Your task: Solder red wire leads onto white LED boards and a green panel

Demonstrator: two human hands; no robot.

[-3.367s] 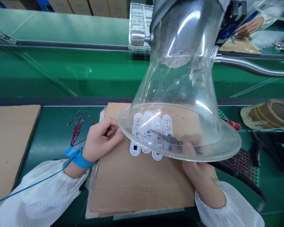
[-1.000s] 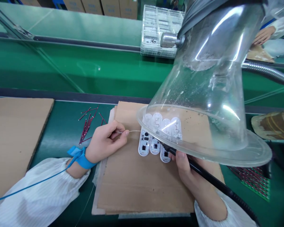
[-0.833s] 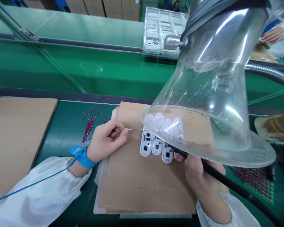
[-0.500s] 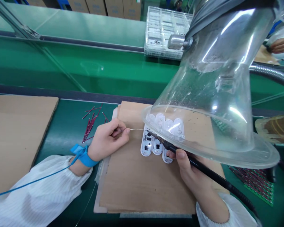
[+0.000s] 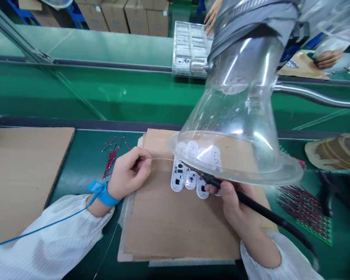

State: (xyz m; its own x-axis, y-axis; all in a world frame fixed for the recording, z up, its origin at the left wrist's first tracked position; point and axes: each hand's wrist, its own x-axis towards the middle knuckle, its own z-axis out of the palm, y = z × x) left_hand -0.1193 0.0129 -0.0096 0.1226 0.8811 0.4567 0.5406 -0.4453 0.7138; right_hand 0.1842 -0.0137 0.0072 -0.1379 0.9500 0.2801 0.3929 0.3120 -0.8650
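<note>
My left hand, with a blue wrist strap, pinches a thin solder wire that runs right to the top of the leftmost white circuit board. In my right hand is a black soldering iron, held like a pen, its tip low over the boards near the wire's end. Several rounded white boards lie side by side on the brown cardboard. A clear fume hood hangs above and covers their upper parts; whether tip and wire touch is hard to see.
Dark red wires lie left of the cardboard. More red wires rest on a green board at right, near a tape-like roll. Another cardboard sheet lies at left. Beyond the green partition are a clear tray and a co-worker's hand.
The camera view has tilted up slightly, and the hood sits further left in it. My left hand has drawn a little left with the solder wire. A co-worker's hand now shows at the clear tray.
</note>
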